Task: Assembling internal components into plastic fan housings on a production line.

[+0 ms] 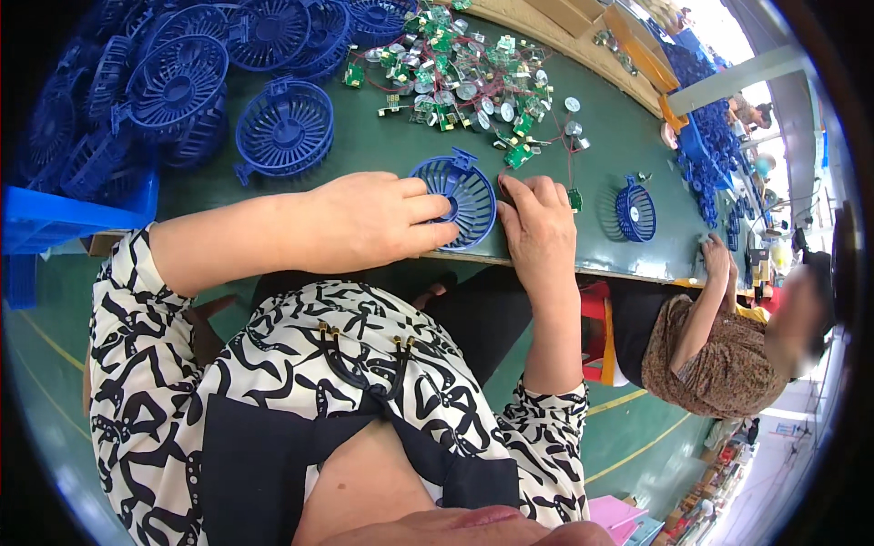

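Note:
A round blue slotted plastic housing (470, 202) lies on the green table right in front of me. My left hand (387, 220) comes over it from the left, with its fingertips curled into the housing and holding it. My right hand (541, 217) is at the housing's right rim, thumb and index finger bent together. What those fingers hold, if anything, is too small to make out. Beside its knuckles lies a small green circuit board (574, 200) with a thin red wire running up the table from it.
Blue housings (177, 86) are heaped at the left by a blue crate (82, 218); one housing (286, 129) lies nearer. Green boards with silver discs and red wires (464, 86) are piled beyond my hands. Another housing (635, 211) stands at right, near a seated co-worker (715, 355).

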Available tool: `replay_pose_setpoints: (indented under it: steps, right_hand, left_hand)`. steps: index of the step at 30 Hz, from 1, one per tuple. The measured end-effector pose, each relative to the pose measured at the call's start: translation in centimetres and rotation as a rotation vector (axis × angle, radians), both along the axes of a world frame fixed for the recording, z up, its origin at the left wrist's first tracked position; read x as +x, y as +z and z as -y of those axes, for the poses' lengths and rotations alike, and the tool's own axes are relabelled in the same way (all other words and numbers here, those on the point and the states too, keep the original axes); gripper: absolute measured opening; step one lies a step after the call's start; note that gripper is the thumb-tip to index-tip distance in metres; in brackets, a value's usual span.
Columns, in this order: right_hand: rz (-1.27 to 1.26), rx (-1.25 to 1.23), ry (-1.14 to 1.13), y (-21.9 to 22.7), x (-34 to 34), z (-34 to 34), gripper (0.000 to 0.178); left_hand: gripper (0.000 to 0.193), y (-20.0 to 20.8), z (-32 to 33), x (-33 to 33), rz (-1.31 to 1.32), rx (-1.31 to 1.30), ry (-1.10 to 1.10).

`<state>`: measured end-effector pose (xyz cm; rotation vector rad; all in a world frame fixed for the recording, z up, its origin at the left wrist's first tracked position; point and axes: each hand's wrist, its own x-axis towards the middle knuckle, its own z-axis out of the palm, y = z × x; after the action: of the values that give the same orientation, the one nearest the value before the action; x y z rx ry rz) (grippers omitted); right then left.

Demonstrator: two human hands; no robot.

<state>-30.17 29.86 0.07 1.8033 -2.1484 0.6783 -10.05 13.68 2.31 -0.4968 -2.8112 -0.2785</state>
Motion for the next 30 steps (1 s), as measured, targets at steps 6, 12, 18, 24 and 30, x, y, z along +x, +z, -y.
replay_pose_setpoints:
  steps: [6, 12, 18, 24, 30]
  right_hand:
    - [0.103, -0.043, -0.141, -0.2, -0.2, -3.1, 0.036]
    - [0.122, -0.028, -0.156, -0.5, -0.2, -2.7, 0.030]
    - [0.056, -0.071, -0.224, -0.2, 0.0, -3.1, 0.034]
    - [0.622, -0.060, -0.219, 0.3, -0.4, -3.6, 0.023]
    - [0.275, 0.071, -0.243, 1.6, -0.6, -3.7, 0.023]
  left_hand:
    - [0.042, 1.1, -0.4, 1.3, -0.093, -0.019, 0.140]
    - [0.043, -0.2, -0.1, 0.9, -0.008, 0.064, 0.343]
    - [0.026, -0.4, -1.5, 2.0, 0.029, 0.173, 0.338]
    - [0.045, -0.3, -0.7, 0.4, -0.236, 0.172, 0.356]
    - [0.037, -2.0, -0.8, 0.0, -0.075, 0.335, 0.340]
